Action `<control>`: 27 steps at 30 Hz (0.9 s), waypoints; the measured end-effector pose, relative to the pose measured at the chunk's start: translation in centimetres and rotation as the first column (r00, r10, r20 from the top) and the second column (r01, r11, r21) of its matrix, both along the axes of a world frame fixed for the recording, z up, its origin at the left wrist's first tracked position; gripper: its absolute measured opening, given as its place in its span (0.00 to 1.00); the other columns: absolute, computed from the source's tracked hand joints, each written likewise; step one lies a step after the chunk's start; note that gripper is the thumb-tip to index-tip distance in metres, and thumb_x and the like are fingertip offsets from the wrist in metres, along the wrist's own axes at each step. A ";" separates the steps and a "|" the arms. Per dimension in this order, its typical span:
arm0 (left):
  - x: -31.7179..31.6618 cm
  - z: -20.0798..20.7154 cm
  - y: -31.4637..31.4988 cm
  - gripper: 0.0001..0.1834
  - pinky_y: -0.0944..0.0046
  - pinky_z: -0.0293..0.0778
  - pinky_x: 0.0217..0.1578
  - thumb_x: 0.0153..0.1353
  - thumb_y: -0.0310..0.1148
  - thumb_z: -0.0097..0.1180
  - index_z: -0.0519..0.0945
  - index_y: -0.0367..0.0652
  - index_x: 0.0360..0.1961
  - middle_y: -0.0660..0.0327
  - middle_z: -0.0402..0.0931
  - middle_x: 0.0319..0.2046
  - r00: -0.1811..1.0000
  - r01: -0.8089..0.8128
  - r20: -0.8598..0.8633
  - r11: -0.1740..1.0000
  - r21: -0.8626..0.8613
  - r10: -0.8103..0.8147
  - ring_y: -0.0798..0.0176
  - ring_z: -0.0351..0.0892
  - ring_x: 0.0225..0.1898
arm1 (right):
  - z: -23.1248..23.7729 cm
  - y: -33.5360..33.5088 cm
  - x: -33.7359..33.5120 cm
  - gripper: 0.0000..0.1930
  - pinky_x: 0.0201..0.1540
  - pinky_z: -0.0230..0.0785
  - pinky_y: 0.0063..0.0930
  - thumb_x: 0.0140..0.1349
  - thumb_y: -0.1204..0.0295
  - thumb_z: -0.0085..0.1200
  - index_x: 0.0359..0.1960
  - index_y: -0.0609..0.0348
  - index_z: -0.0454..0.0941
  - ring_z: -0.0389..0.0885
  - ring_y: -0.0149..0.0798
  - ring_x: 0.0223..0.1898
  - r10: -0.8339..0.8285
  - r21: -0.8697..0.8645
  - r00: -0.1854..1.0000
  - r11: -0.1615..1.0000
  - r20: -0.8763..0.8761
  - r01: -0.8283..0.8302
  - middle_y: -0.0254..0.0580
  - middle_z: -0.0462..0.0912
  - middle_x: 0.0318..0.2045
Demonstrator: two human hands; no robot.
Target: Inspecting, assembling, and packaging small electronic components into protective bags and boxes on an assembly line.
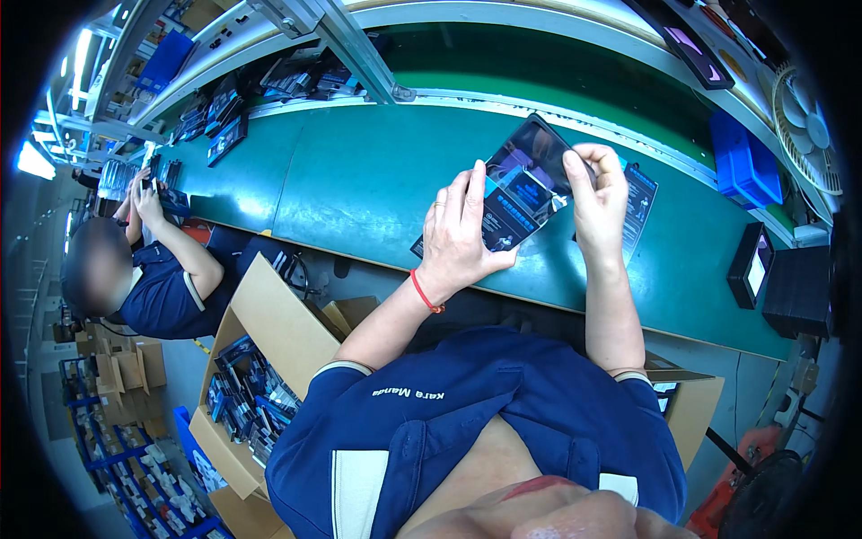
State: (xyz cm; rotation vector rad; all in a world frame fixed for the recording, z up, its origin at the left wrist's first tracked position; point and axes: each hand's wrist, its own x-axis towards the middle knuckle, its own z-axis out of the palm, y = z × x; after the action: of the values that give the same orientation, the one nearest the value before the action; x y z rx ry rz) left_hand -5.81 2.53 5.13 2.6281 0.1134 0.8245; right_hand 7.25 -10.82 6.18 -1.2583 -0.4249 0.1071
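Note:
A flat dark package [510, 220] with blue print is tilted above the green bench, with a glossy see-through dark sheet [536, 144] at its upper end. My left hand [453, 229] grips its left side, fingers along the edge and thumb by the lower edge. At the upper right corner, my right hand [599, 193] pinches the glossy sheet between thumb and bent fingers. Another dark printed card [639, 207] lies on the bench, partly behind my right hand. Whether the sheet is loose from the package, I cannot tell.
The green bench [359, 180] runs across, with packages [227, 141] at its far left. Cartons [287, 314] stand below, one full of small packages. On the right are a blue bin [743, 162], black boxes [797, 287] and a fan [802, 112]. A co-worker [166, 287] sits at left.

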 end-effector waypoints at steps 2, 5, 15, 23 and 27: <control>0.2 0.0 0.0 0.61 0.52 0.70 0.48 0.28 0.40 0.72 0.52 0.28 0.64 0.40 0.66 0.51 1.000 0.007 0.002 1.000 -0.014 -0.007 0.43 0.70 0.48 | 0.2 0.0 0.4 0.08 0.25 0.61 0.14 0.59 0.73 0.59 0.30 0.62 0.72 0.67 0.19 0.22 -0.063 -0.131 0.991 0.988 0.118 0.079 0.29 0.75 0.23; 0.3 -0.3 0.3 0.62 0.53 0.71 0.44 0.28 0.41 0.71 0.51 0.31 0.66 0.42 0.65 0.52 0.999 0.011 0.042 0.999 -0.044 -0.009 0.45 0.70 0.46 | 0.6 0.2 -1.2 0.06 0.23 0.62 0.22 0.54 0.78 0.57 0.26 0.62 0.71 0.68 0.24 0.20 0.008 -0.340 0.951 0.935 0.308 0.103 0.35 0.74 0.19; 0.6 -0.4 1.2 0.63 0.52 0.71 0.46 0.27 0.41 0.71 0.51 0.33 0.66 0.42 0.65 0.51 0.987 0.112 0.136 0.975 -0.194 -0.087 0.43 0.70 0.47 | 0.2 0.5 -3.5 0.21 0.42 0.69 0.35 0.46 0.77 0.62 0.46 0.64 0.78 0.76 0.47 0.39 0.119 -0.357 0.595 0.885 0.795 0.300 0.47 0.80 0.41; -0.2 0.2 1.5 0.47 0.51 0.73 0.44 0.28 0.41 0.70 0.70 0.61 0.59 0.46 0.65 0.48 0.991 0.128 0.045 0.990 -0.059 -0.125 0.44 0.70 0.45 | -1.1 -1.3 -1.3 0.16 0.48 0.72 0.34 0.56 0.74 0.56 0.46 0.68 0.78 0.79 0.45 0.44 0.415 -0.378 0.810 0.888 0.415 -0.262 0.53 0.79 0.47; -0.1 0.3 1.3 0.46 0.50 0.73 0.43 0.27 0.42 0.71 0.71 0.59 0.57 0.46 0.65 0.47 0.982 0.185 0.051 0.978 -0.100 -0.181 0.43 0.71 0.45 | -0.6 -0.9 -2.2 0.14 0.45 0.74 0.24 0.66 0.70 0.50 0.48 0.64 0.77 0.80 0.30 0.42 0.551 -0.018 0.807 0.823 -0.213 -0.567 0.42 0.81 0.44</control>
State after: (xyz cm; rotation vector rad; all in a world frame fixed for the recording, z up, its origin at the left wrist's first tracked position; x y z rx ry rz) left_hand -5.93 3.84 5.45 2.4778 -0.0935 0.7875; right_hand 5.07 -11.72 5.53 -1.1525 -0.6144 0.7593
